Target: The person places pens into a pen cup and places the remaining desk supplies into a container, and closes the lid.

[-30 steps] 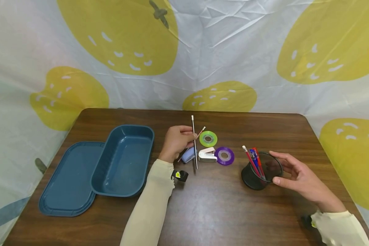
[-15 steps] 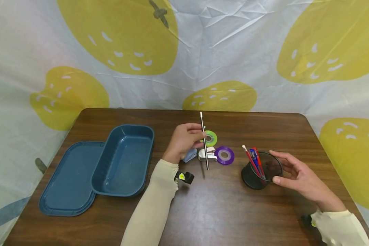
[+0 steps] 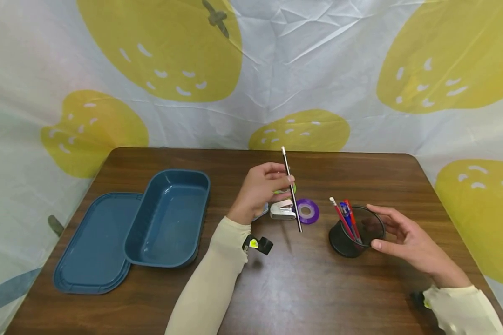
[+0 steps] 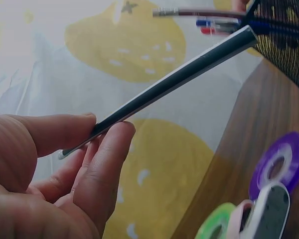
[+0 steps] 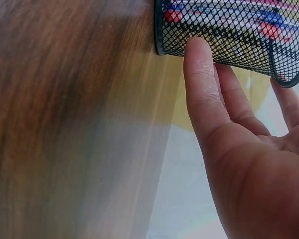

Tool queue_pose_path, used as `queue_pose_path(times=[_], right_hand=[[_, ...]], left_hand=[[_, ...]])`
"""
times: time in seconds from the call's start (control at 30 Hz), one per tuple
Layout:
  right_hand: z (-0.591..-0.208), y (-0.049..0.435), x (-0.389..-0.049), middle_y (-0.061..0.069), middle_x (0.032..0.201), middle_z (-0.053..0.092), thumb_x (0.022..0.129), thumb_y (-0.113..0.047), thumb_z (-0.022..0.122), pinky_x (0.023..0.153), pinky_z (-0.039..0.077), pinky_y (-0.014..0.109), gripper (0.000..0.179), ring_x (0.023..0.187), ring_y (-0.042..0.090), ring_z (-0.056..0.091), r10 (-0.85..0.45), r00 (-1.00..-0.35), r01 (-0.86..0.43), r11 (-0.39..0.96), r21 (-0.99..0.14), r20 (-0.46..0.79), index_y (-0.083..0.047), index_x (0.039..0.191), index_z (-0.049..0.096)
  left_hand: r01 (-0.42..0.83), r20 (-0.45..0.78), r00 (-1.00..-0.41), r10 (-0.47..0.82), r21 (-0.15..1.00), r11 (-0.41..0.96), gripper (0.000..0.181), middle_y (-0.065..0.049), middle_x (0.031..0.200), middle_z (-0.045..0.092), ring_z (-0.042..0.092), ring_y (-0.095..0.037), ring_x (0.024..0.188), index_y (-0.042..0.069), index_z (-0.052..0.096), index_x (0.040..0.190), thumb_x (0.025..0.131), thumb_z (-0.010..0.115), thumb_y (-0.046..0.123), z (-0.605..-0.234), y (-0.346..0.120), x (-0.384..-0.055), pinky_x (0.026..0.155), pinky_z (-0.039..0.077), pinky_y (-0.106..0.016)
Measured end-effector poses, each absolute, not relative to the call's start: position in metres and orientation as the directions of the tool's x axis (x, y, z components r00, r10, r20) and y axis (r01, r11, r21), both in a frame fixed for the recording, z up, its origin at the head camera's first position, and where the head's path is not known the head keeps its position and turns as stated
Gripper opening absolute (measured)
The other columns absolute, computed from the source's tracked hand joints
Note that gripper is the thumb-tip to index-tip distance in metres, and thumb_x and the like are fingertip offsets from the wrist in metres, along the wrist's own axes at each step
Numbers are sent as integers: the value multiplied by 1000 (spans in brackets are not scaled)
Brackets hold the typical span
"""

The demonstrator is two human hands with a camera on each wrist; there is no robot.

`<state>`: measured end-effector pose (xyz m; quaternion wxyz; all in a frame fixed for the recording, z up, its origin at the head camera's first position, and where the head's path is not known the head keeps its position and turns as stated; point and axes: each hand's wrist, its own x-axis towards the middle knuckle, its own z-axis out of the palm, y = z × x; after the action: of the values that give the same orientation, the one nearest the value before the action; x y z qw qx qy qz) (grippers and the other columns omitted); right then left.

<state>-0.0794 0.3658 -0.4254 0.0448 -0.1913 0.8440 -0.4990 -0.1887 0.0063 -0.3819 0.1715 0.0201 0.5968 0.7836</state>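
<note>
My left hand [image 3: 261, 191] pinches a black-and-white striped pencil [image 3: 296, 210] between thumb and fingers, above the table. Its white end points up and away; the dark end slants down toward the right. In the left wrist view the pencil [image 4: 174, 82] extends out from the fingertips. My right hand [image 3: 411, 242] holds the black mesh pen cup [image 3: 344, 244] at its right side, thumb and fingers on either side of the rim. The cup leans left and contains a red pencil [image 3: 339, 213], a blue pen [image 3: 345, 216] and a red pen [image 3: 352, 219].
Below and beside the left hand lie a white stapler [image 3: 282, 213], a purple tape roll [image 3: 315, 211], a partly hidden green tape roll [image 4: 214, 221] and a light blue object [image 3: 261, 213]. A blue tray [image 3: 167, 223] overlaps its lid [image 3: 93, 246] at left.
My left hand has moved right and slightly up with the striped pencil, which has tipped so its lower end points further right. The right hand and pen cup have stayed in place.
</note>
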Motion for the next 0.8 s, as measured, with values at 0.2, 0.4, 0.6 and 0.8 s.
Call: queue_pose_path(times=[0.2, 0.4, 0.6, 0.8], right_hand=[[-425, 366, -80, -12, 147, 56, 90, 12, 73, 91, 56, 17, 79, 124, -2, 61, -367, -923, -279, 437, -855, 114, -6, 160, 41], [-425, 367, -79, -12, 150, 54, 90, 11, 74, 92, 54, 15, 79, 125, -4, 59, -355, -929, -273, 456, -847, 109, -7, 160, 41], [-425, 368, -77, -8, 148, 56, 90, 12, 73, 89, 56, 17, 79, 124, -2, 61, -355, -929, -268, 440, -857, 108, -5, 160, 41], [-423, 368, -77, -13, 152, 53, 90, 12, 73, 92, 55, 16, 78, 125, -2, 60, -351, -929, -273, 446, -852, 114, -5, 159, 42]], left_hand=[[-222, -128, -941, 313, 932, -286, 26, -7, 99, 70, 74, -17, 86, -1, 62, 119, 96, 73, -4, -370, 16, -181, 78, 65, -38], [-203, -83, -942, 324, 913, -354, 19, -7, 98, 64, 74, -16, 85, 2, 60, 112, 98, 69, -6, -361, 26, -173, 74, 65, -36], [-177, -49, -946, 319, 904, -388, 17, -9, 98, 63, 75, -19, 88, 3, 60, 109, 98, 69, -7, -356, 33, -166, 76, 65, -37], [-175, -19, -942, 336, 882, -438, 17, -9, 97, 64, 75, -16, 86, 4, 60, 106, 97, 68, -9, -353, 43, -161, 76, 65, -34]])
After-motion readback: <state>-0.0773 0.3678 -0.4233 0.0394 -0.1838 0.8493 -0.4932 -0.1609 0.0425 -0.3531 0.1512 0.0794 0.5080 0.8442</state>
